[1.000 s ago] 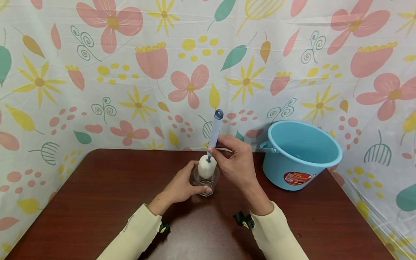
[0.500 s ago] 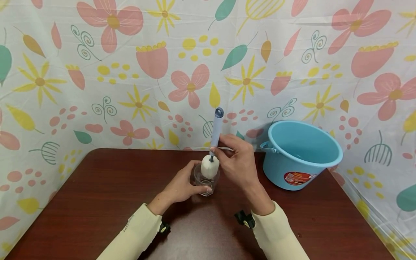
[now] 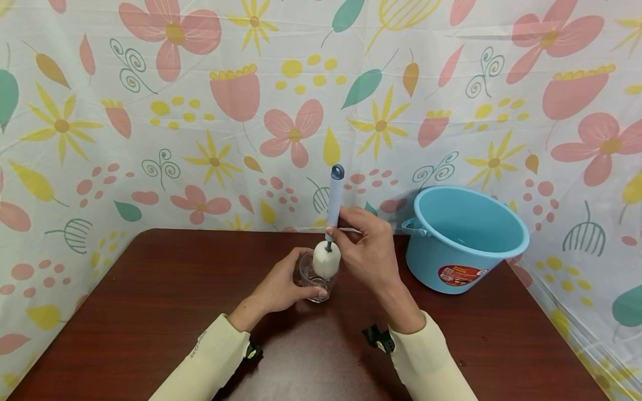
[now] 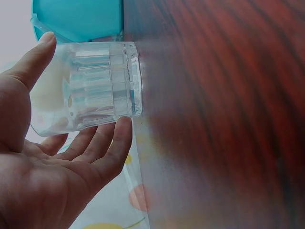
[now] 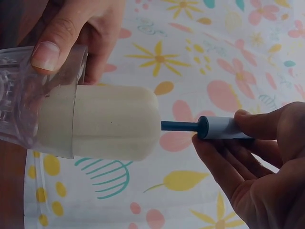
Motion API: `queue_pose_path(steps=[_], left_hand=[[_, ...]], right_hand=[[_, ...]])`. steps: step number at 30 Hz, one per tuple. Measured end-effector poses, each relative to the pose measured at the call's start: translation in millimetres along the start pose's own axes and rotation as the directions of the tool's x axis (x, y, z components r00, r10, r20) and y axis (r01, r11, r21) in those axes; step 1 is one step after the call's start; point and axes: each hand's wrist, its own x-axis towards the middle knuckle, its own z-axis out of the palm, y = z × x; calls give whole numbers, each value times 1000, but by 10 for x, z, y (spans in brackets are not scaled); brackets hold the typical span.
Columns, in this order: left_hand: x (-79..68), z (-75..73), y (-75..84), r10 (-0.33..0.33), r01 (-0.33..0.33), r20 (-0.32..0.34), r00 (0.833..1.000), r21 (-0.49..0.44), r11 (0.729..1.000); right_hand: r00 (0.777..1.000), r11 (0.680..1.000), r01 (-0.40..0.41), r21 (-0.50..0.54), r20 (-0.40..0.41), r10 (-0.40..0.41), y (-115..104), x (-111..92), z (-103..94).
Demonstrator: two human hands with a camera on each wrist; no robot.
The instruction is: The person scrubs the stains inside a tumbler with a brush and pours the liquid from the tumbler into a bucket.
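Observation:
My left hand grips a clear drinking glass from its left side, and the thumb lies across the front. The glass is upright on the table or very near it. My right hand pinches the pale blue handle of a sponge bottle brush between thumb and fingers. Its white sponge head is partly inside the glass, with the upper part sticking out above the rim. A thin dark blue stem joins head and handle, clearly seen in the right wrist view. The brush leans slightly, its handle tip away from me.
A light blue bucket with a red label stands to the right of my right hand, near the back of the dark brown wooden table. Behind the table hangs a flower-patterned cloth.
The sponge head has shifted a little to the right within the glass mouth, and the brush stands more upright. My left hand and the glass look unmoved.

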Motion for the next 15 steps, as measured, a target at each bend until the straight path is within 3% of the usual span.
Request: queue_pose_path(steps=[15], left_hand=[[-9,-3,1,2,-2,5,1000,-17,1000]], right_hand=[[1000,997,-17,-69,2,18,-37,-16,2]])
